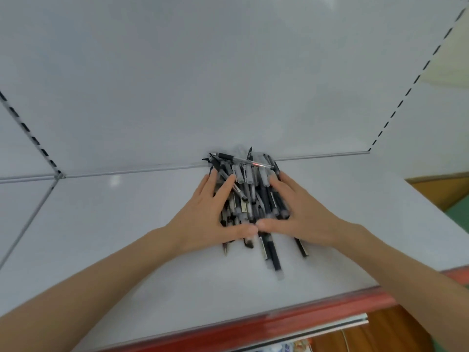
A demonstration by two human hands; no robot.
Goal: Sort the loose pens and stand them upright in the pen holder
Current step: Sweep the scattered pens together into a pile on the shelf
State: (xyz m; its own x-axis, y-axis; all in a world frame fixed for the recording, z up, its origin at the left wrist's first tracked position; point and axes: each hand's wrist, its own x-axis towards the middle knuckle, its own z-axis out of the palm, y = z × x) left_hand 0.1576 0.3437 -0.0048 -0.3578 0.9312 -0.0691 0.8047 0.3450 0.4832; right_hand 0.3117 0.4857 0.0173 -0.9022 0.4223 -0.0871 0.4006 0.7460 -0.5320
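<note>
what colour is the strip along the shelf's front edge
The edge strip is red; head view.

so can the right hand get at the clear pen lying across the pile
Probably yes: the clear plastic pen lies uncovered atop the heap of black pens, just beyond the fingertips of the right hand.

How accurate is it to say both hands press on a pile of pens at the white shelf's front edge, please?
Not quite: the head view shows the left hand and right hand pressing on the pile of pens at the back of the white shelf, against the rear panel.
</note>
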